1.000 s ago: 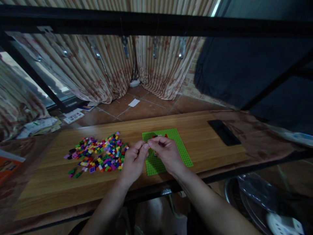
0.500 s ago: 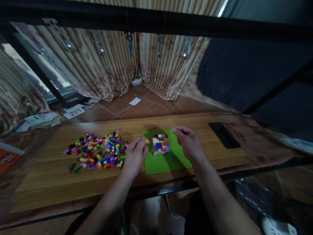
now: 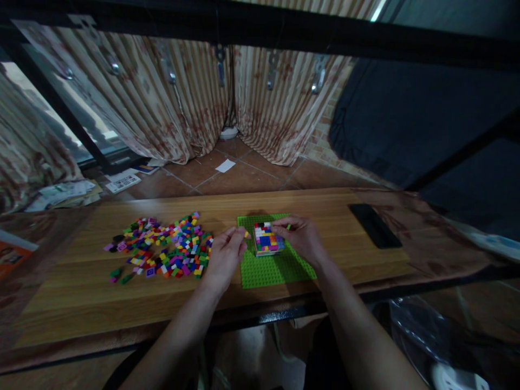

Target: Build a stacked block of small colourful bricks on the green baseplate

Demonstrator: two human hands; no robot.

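Note:
A square block of stacked toy bricks point(image 3: 268, 243) in many colours stands on the green baseplate point(image 3: 264, 276). My left hand point(image 3: 226, 255) is closed in a pinch just left of the block, with a small yellow toy brick point(image 3: 247, 234) at its fingertips. From the right, my right hand point(image 3: 301, 236) reaches over the block's far right corner, fingertips pinched together at its top. Whether a brick sits between those fingers is too small and covered to tell.
Loose toy bricks point(image 3: 174, 246) lie spread over the left of the wooden board point(image 3: 134, 309). A black phone-like slab point(image 3: 374, 226) rests at the board's right. Above the far side runs a dark bar point(image 3: 252, 27) with hanging metal clips. Papers lie on the floor behind.
My right hand has moved left and down, from above the baseplate onto the block's far right corner. My left hand stays nearly in place with the yellow brick.

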